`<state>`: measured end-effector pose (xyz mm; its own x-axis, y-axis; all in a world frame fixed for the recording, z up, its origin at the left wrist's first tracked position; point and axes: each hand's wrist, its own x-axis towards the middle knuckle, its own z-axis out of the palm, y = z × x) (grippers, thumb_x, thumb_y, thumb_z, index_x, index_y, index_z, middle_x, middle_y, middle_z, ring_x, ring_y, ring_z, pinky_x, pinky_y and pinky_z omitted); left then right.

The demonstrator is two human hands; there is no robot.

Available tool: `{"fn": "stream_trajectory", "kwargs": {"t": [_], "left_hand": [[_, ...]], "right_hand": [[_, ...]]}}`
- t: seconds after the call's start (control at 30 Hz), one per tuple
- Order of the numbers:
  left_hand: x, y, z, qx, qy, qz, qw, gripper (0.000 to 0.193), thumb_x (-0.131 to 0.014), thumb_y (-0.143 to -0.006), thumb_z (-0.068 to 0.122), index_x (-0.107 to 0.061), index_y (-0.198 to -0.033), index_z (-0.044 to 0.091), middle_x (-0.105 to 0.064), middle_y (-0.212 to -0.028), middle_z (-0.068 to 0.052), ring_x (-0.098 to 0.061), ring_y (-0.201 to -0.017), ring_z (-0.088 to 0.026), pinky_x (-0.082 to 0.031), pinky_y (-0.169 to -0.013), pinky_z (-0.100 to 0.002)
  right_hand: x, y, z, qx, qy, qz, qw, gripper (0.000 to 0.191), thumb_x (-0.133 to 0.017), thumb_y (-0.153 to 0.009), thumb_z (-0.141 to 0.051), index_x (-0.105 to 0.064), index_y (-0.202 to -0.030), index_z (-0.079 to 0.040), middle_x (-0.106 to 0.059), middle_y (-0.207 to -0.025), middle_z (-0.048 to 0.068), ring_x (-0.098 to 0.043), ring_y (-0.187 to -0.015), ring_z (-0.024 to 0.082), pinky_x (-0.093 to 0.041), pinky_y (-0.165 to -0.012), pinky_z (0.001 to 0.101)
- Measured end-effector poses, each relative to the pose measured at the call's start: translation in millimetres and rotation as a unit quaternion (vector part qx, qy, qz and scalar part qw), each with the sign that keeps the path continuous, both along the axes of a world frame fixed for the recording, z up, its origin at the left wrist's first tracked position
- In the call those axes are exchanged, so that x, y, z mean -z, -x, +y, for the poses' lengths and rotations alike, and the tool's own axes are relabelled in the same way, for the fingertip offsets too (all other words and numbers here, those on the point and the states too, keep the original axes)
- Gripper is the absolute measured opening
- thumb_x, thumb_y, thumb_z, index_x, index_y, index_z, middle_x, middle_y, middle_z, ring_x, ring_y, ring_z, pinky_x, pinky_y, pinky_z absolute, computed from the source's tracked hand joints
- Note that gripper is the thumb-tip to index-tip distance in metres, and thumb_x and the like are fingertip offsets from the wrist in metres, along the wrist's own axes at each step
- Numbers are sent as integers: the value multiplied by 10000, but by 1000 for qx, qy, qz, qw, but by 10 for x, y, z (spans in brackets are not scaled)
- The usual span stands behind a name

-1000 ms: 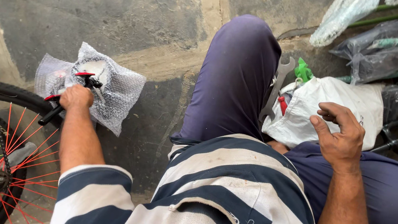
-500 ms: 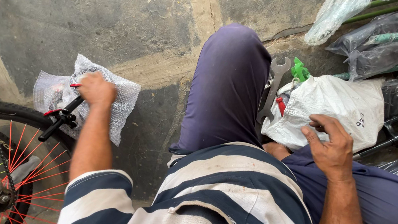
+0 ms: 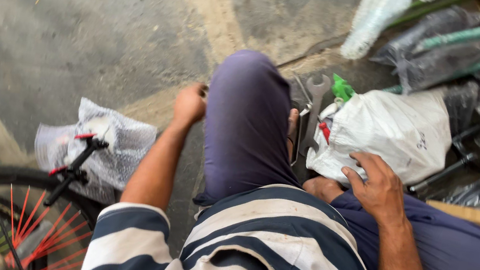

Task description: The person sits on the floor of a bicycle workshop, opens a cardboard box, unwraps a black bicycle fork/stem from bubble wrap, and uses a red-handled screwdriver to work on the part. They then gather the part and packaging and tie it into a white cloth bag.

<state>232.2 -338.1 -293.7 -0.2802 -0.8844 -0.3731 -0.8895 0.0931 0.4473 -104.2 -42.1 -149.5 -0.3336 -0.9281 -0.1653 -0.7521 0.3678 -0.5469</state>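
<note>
My left hand [image 3: 189, 104] is raised beside my left knee [image 3: 245, 93], fingers curled into a loose fist with nothing visible in it. It is apart from the bubble wrap sheet [image 3: 123, 139] and the black tool with red tips [image 3: 72, 166] lying on it. My right hand [image 3: 375, 185] rests with fingers spread on the lower edge of a white plastic bag [image 3: 399, 130]. A metal spanner [image 3: 314, 110] lies between my knee and the bag.
A bicycle wheel with red spokes [image 3: 27, 225] sits at the lower left. Dark plastic-wrapped parts and green tubes [image 3: 463, 52] crowd the upper right. A black rod [image 3: 470, 151] lies right of the bag. The ground is stained concrete [image 3: 83, 24].
My left hand has let go of the black tool on the bubble wrap and moved right toward my knee. My right hand has settled onto the white bag. The view has shifted.
</note>
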Motion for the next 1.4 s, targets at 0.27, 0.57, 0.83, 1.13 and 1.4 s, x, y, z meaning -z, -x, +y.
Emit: {"fn": "stream_trajectory", "kwargs": {"t": [0.27,0.57,0.83,1.13,1.4], "left_hand": [[-1295,748,-332,-40,83,396,913,176,-756,-1082,128,-692,-1193,8,-713,-1088,-51,-656,-990,-158,-563,-906,-294],[-1440,2817,1151,263,31,349,899,340,-792,-965,186,-682,-1269,82,-766,-1126,-106,-766,-1023,-193,-627,-873,-338],[-75,3588,2429,229,-137,137,954,848,-804,-821,477,-476,-1424,-21,-600,-1335,-295,-580,-1229,-470,-464,-1017,-497],[-49,4090,2608,50,-451,130,882,630,-734,-887,286,-622,-1346,-130,-666,-1224,-314,-648,-924,-393,-475,-762,-546],[-244,3927,2721,-49,-477,273,834,381,-677,-960,154,-571,-1267,-45,-684,-1127,-138,-642,-967,-233,-510,-863,-383]], "right_hand": [[12,618,516,231,137,38,962,211,-802,-1034,-166,-721,-1120,9,-730,-958,157,-710,-831,284,-559,-778,383],[244,809,948,325,184,-68,925,286,-793,-1040,-221,-705,-1204,-3,-746,-1005,109,-709,-878,190,-583,-795,343],[569,593,1007,47,-160,-131,977,453,-800,-801,-401,-675,-1134,-121,-689,-1109,162,-669,-1043,387,-532,-879,504],[508,980,1235,97,-102,-139,980,485,-777,-838,-384,-633,-1149,-41,-670,-1124,212,-678,-1016,403,-540,-863,524],[500,788,1268,76,-138,-132,979,503,-793,-813,-422,-641,-1113,-48,-680,-1106,189,-673,-1042,399,-538,-874,526]]}}
